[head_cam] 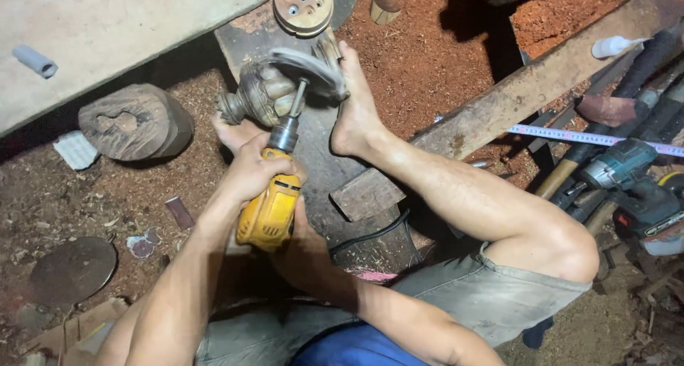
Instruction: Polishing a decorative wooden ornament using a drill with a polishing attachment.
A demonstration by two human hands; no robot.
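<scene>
At frame centre, the left hand (249, 170) and right hand (303, 238) clamp a yellow drill (271, 209) against a carved wooden piece (260, 95), braced between bare feet (353, 102), sawdust floor (427, 53) open beyond.

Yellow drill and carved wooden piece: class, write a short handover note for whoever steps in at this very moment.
Left hand: wrapped over the front of the yellow drill.
Right hand: under the drill's rear; its grip is mostly hidden.
The drill's sanding disc meets the carved wooden piece, braced between both bare feet.
Done: the piece is shaped.
Left: cannot tell how much surface remains.
</scene>
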